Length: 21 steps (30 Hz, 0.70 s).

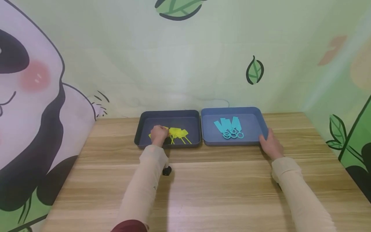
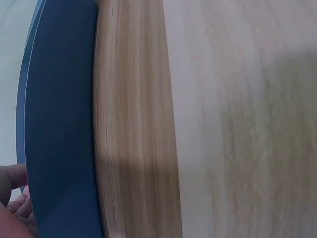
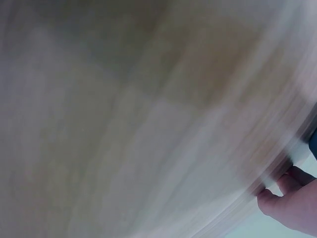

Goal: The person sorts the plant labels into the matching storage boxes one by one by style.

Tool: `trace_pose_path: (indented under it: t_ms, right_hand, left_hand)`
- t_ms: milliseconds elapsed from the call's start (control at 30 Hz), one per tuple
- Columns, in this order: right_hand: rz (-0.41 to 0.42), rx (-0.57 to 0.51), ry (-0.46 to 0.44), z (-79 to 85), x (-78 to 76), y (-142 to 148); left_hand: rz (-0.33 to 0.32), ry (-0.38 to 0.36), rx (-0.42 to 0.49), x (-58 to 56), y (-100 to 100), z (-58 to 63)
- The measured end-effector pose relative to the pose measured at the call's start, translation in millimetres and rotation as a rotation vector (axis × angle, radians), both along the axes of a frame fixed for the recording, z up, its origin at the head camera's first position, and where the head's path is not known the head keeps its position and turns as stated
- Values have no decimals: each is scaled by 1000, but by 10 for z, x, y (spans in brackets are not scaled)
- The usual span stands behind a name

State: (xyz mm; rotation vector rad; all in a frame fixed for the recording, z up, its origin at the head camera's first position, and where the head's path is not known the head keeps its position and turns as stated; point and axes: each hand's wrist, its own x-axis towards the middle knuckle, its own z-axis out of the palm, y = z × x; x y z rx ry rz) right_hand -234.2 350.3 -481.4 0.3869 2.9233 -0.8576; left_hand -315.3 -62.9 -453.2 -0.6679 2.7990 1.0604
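My left hand (image 1: pixel 159 134) reaches into the dark grey tray (image 1: pixel 138 135) with its fingers bent down among several yellow flat tags with thin stems (image 1: pixel 175 132). One tag's edge shows right beside the fingertips, but whether they pinch it is hidden. In the left wrist view, bent fingers (image 2: pixel 20 206) show behind the tray's wall (image 2: pixel 62 119). At the front right corner of the blue tray (image 1: pixel 252 129) is my right hand (image 1: pixel 271 145), thumb and fingers spread about the corner. The blurred right wrist view shows no object between its fingers (image 3: pixel 270 202).
Several turquoise flat tags with ring ends (image 1: pixel 232 127) lie in the blue tray. Both trays stand side by side at the back of the wooden table (image 1: pixel 220 190), before a printed cloth wall (image 1: pixel 179 71). A small black piece (image 1: pixel 166 170) shows by the left cuff.
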Motion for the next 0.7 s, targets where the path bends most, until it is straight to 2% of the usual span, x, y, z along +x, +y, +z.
trace_pose_path:
  t_ms: [100,300,500,600,700]
  right_hand:
    - [7,-1,-1,-3,-10,6]
    - [21,5,-22,9,-42,33]
    - [53,-23,-51,35,-71,102]
    - [68,-76,-49,53,-85,129]
    - [51,-90,19,94,-104,125]
  left_hand:
    - [-12,8,-17,-18,-24,-5]
    - [-95,58,-89,-68,-59,-29]
    - [-159,185,-179,-110,-31,-34]
    - [-210,251,-236,-122,-13,-36]
    - [-284,330,-325,-128,2,-44]
